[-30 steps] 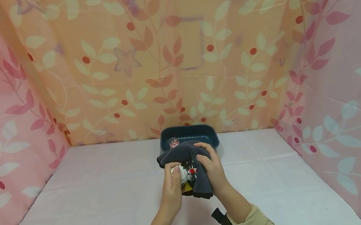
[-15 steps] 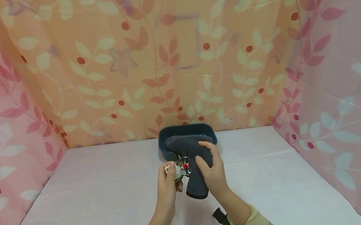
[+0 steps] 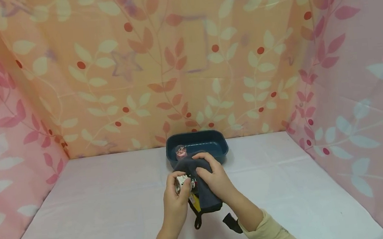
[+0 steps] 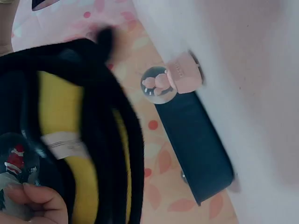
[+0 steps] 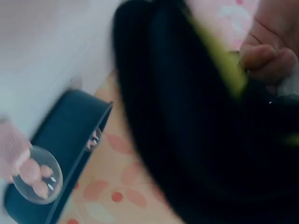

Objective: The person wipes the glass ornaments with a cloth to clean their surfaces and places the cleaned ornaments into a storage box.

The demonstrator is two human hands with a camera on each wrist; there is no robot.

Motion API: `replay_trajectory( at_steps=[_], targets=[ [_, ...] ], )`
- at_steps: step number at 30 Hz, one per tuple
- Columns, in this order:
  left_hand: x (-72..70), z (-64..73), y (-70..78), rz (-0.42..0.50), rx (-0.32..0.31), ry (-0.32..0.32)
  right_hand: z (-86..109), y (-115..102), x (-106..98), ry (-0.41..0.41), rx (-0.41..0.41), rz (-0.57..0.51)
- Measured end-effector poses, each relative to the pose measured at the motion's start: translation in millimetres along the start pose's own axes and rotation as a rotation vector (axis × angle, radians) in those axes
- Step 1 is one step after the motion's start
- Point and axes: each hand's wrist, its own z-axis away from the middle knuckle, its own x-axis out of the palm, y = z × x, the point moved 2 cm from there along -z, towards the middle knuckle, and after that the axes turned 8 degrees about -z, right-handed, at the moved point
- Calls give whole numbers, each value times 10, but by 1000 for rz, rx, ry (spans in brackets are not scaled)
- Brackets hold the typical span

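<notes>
My left hand [image 3: 176, 194] pinches the white base of a snow globe [image 3: 182, 182] with thumb and fingers. A red figure inside it shows in the left wrist view, behind its clear dome [image 4: 15, 158]. My right hand [image 3: 214, 177] grips a dark grey cloth [image 3: 210, 196] with black edging, a yellow inner side and a hanging loop. The cloth lies up against the dome and hides part of it. In the right wrist view the dark cloth [image 5: 159, 102] is blurred and covers much of the frame; left-hand fingers [image 5: 273, 60] show beyond it.
A dark teal tray [image 3: 220, 145] stands at the table's back edge, with a snow globe [image 3: 181, 152] in its left part. Before it on the table stands a pink-based snow globe [image 4: 184, 74]. Patterned curtains [image 3: 137, 63] enclose the back and sides.
The cloth's upper flap has swung off the tray, down around the held globe. Its yellow side and loop now show below. Both hands stay close together, the left still holding the globe.
</notes>
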Motion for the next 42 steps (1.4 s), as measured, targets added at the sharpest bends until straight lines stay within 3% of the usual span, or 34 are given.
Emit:
replay_trajectory(
  at_steps=[2,5,10,18,24,27,31,35,38,42],
  targets=[
    [3,5,-4,50,-21,-8,-23,24,-13,13,116,-102],
    [18,10,-9,158,-56,-15,-31,45,-19,40,192,-176],
    [47,-8,-9,268,-122,2,-23,55,-15,76,198,-209],
    [20,-17,-5,298,-248,49,7,58,-33,100,185,-240],
    [-31,-28,31,332,-248,58,67,28,-93,201,46,-218],
    [-33,-23,49,337,-295,32,107,-7,-92,229,-117,-144],
    [-7,-9,62,359,-362,-41,170,-36,-14,199,-412,57],
    [20,7,81,372,-347,-147,194,-6,59,153,-600,205],
    [31,14,71,378,-304,-207,189,21,59,187,-579,200],
    [30,14,43,402,-256,-243,174,35,18,231,-433,86]
  ],
)
